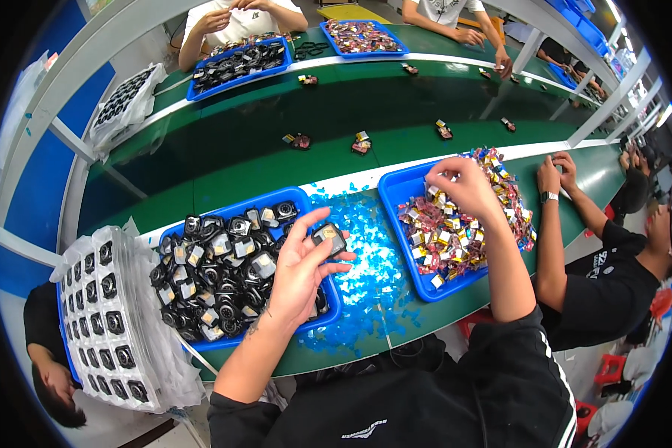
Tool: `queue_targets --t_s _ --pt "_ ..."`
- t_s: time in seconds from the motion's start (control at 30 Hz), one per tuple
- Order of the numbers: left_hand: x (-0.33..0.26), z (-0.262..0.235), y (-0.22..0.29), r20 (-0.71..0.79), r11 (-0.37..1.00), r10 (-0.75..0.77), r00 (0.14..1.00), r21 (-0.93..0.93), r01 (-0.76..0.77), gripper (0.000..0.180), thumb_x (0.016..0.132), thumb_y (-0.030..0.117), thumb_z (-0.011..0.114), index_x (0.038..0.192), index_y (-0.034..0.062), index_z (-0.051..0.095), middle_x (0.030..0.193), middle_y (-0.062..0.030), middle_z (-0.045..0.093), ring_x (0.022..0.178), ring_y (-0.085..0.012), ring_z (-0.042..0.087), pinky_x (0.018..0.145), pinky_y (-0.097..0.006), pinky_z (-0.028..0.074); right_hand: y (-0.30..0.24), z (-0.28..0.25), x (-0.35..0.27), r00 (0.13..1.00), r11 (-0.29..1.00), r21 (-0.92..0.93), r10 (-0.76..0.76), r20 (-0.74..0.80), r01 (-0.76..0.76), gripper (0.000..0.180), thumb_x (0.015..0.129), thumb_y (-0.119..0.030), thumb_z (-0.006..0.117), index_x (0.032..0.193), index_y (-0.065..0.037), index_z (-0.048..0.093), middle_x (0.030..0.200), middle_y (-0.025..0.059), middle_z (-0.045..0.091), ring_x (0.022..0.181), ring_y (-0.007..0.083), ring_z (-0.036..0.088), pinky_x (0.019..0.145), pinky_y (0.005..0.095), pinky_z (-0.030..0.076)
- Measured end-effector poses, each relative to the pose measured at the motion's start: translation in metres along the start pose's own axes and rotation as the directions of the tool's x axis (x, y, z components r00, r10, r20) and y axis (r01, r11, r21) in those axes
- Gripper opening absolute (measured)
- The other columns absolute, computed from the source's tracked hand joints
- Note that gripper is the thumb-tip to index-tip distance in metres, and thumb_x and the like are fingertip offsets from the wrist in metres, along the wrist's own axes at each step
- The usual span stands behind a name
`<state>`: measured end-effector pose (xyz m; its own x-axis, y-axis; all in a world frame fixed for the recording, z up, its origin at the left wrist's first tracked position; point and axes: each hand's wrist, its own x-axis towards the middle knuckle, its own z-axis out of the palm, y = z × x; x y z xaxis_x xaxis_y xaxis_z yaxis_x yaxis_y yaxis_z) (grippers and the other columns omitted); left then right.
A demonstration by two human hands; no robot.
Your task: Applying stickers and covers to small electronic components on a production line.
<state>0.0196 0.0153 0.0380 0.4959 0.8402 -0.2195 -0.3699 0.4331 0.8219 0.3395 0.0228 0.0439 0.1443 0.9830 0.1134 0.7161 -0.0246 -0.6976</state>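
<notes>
Black case [331, 234] at centre frame sits in my left hand [297, 272], fingers half spread; my right hand [467, 190] pinches above the right bin [390, 193], its hold unclear. Pieces [361, 142] upper centre look done, yet that bin and the left bin [334, 299] are heaped. White lettering [364, 431] marks my shirt [411, 411].

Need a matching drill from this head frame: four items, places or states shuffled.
1. left hand
2. right hand
3. blue flakes
4. white trays

A. left of the blue bin with black parts
B. strewn between two blue bins
C. holding a small black part
D. above the multicoloured parts

Pairs: 1-C, 2-D, 3-B, 4-A
</notes>
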Motion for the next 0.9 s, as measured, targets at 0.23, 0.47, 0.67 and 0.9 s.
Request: queue_targets --t_s 0.23,0.47,0.67,0.9 --pt "0.005 -0.003 -0.017 0.120 0.845 0.249 0.961 0.459 -0.276 0.022 0.093 0.007 0.060 0.114 -0.0001 0.065 0.108 -0.0065 0.058 0.090 -0.0136 0.062 0.076 -0.026 0.054 -0.021 0.012 -0.042 0.926 0.427 0.903 0.358 -0.116 -0.052 0.016 0.094 -0.018 0.065 0.101 -0.004 0.063 0.088 -0.0005 0.065 0.074 0.0044 0.059 0.066 0.0196 0.050" --pt "-0.001 0.018 -0.016 0.172 0.553 0.439 0.882 0.723 -0.415 0.035 0.078 0.000 0.074 0.112 0.0041 0.069 0.110 -0.0077 0.053 0.089 -0.0143 0.061 0.076 -0.025 0.053 -0.024 0.020 -0.061 0.961 0.652 0.752 0.258 -0.101 -0.096 0.015 0.092 -0.014 0.066 0.102 -0.004 0.061 0.085 0.0004 0.065 0.069 0.0053 0.060 0.060 0.0201 0.050" --pt "0.002 0.039 -0.019 0.600 -0.159 0.592 0.538 0.741 -0.652 0.038 0.066 0.007 0.083 0.103 0.0089 0.074 0.092 -0.0071 0.057 0.075 -0.0195 0.062 0.061 -0.030 0.052 -0.062 0.054 -0.081 0.991 0.534 0.838 0.120 0.053 -0.109 0.018 0.090 -0.004 0.065 0.106 0.000 0.058 0.085 0.0033 0.066 0.074 0.0064 0.062 0.063 0.0202 0.051" --pt "-0.004 0.018 -0.019 0.688 -0.491 0.668 0.284 0.694 -0.526 0.022 0.064 0.004 0.081 0.085 0.0094 0.076 0.079 -0.0030 0.058 0.063 -0.0173 0.058 0.048 -0.028 0.045 -0.085 0.067 -0.093 0.981 0.460 0.871 0.157 0.111 -0.172 0.022 0.093 -0.009 0.064 0.111 0.000 0.056 0.090 0.0070 0.067 0.078 0.0112 0.066 0.067 0.0235 0.054"
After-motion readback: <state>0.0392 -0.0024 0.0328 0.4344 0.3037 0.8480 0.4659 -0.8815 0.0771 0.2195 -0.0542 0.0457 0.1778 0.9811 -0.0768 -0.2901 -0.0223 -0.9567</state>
